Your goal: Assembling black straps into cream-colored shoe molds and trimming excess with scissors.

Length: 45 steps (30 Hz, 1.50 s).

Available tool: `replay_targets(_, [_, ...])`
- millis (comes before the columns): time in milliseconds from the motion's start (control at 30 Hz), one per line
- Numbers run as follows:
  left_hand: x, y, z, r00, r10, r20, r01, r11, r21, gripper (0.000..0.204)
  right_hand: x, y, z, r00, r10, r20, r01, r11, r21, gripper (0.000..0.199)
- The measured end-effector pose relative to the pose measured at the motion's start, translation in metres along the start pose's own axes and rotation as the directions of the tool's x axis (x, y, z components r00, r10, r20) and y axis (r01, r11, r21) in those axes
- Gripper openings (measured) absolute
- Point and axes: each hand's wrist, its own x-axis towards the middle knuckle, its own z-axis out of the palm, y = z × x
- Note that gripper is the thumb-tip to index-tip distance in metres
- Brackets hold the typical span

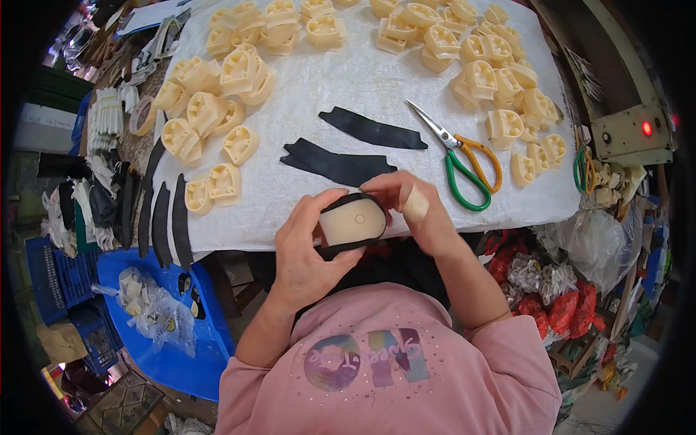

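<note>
A cream shoe heel (349, 223) with a rounded end is held over the table's near edge, its flat face up. Round its side runs a black strip (332, 253). My left hand (304, 250) grips the heel from the left, thumb and fingers on opposite sides. At the heel's far right rim, the bent fingers of my right hand (429, 221) press on the strip; its fingertips are partly hidden. Beige tape (415, 206) wraps one right finger. Just beyond lie two loose pieces, a black strip (337, 164) and another black strip (373, 130).
Scissors (464, 156) with green and orange handles lie right, blades parted. Cream heels stand in a left group (205, 112) and a right group (500, 83) on the white-covered table (312, 83). Black strips (180, 221) hang over its left edge. A blue bin (163, 359) sits below.
</note>
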Motion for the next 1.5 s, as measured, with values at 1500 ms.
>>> replay_targets(1500, [-0.004, -0.011, 0.024, 0.914, -0.046, 0.404, 0.369, 0.514, -0.775, 0.054, -0.015, -0.005, 0.012, 0.992, -0.121, 0.020, 0.123, 0.987, -0.101, 0.037])
